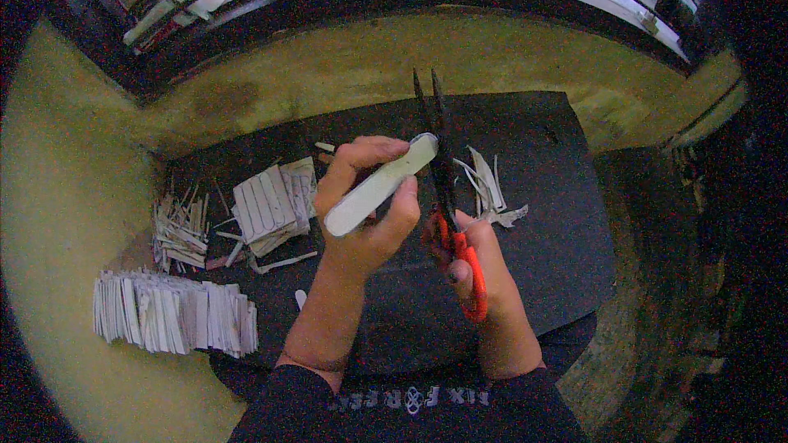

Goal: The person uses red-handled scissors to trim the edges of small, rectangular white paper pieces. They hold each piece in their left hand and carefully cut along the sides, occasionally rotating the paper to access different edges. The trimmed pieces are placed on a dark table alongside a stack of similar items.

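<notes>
My left hand [365, 209] pinches a long white strip with rounded ends [381, 185], tilted up toward the right. Its upper end lies against the blades of a pair of scissors [443, 164] with orange-red handles. Around those handles my right hand [472, 258] is closed, and the dark blades point away from me, their tips slightly apart. Thin pale offcuts [488, 184] lie on the dark board just right of the blades. Left of my left hand is a stack of white sheets [271, 205] with rounded strip outlines drawn on them.
The dark board [542, 262] sits in front of me against a yellowish wall [328, 57]. At its left lie a heap of narrow scraps [180, 230] and a long row of upright white strips [172, 312]. Window openings with dark frames run along the top.
</notes>
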Tool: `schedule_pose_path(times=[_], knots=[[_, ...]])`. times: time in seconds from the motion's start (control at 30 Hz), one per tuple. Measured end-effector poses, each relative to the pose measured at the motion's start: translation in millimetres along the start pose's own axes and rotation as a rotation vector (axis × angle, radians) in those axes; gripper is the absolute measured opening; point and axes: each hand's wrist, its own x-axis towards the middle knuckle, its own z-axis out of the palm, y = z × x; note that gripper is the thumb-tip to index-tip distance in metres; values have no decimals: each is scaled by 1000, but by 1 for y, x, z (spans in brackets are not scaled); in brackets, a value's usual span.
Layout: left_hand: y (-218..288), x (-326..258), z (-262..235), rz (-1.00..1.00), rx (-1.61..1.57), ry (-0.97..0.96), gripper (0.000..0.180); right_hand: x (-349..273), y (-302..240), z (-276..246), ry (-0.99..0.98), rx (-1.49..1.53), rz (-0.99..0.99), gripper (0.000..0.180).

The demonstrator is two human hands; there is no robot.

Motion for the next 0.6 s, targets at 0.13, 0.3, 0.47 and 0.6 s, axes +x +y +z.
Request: schedule_pose_path(times=[0.13,0.3,0.47,0.6], knots=[[2,2,-4,-27,29,-1,23,2,-12,-5,-112,-69,74,82],[1,3,-8,-66,40,9,21,1,-6,-7,-127,-110,37,78],[4,4,-9,-185,-56,14,20,1,-1,-2,-120,-74,58,81],[1,4,-12,-156,-11,-38,20,0,-7,2,-82,-3,58,92]])
